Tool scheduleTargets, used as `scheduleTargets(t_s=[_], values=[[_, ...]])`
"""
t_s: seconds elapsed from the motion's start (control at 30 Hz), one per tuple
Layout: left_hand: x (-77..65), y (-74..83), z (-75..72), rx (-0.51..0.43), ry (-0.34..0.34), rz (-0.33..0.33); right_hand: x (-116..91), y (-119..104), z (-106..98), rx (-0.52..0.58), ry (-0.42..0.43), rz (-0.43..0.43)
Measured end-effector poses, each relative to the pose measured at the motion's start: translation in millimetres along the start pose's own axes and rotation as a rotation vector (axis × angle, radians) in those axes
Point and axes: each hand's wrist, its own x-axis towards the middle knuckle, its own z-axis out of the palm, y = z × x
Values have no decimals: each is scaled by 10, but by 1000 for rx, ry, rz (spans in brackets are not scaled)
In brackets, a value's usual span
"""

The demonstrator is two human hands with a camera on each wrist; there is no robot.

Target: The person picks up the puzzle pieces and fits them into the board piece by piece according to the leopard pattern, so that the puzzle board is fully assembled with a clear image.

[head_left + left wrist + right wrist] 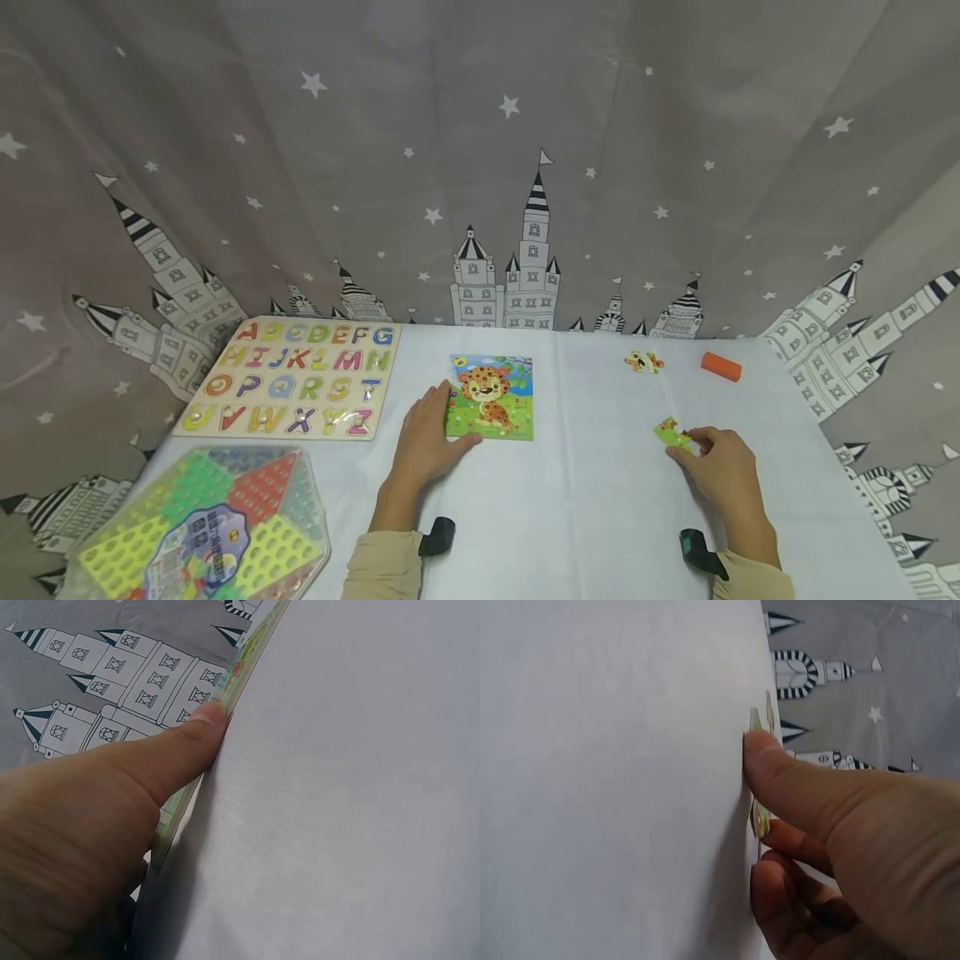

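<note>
A square jigsaw puzzle (495,404) with a cartoon leopard on grass lies on the white cloth near the middle. Against its lower left corner rests my left hand (423,442), thumb on the bottom edge and fingers along the left side. In the left wrist view the thumb (187,742) lies on the puzzle's thin edge. Off to the right, my right hand (723,462) pinches a green puzzle piece (667,430) between thumb and fingers, at the cloth. The right wrist view shows that piece edge-on, partly hidden by the thumb (780,769).
Behind the right hand lie a loose leopard puzzle piece (642,362) and an orange cylinder (722,367). A wooden alphabet board (258,404) sits at the left, with a clear-lidded hexagonal game box (318,525) in front of it. A grey castle-print curtain (375,108) closes off the back.
</note>
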Motion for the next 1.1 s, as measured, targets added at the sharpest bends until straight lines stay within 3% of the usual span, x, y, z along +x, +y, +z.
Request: scheduleTargets(t_s=[0.23,0.5,0.8,0.93,1.1], values=[[-13,-10,-8,-1,4,0,13,-154,126,156,0,40],[-2,-21,-45,8,-3,1,83,-784,329,382,-116,-83],[20,-10,-28,2,-1,3,81,-1361,664,402,-102,-209],[19,-7,-18,-4,-4,-1,100,-1519,799,430,-96,-232],[18,3,2,-7,-9,1,127,-1650,940,389,-123,-280]])
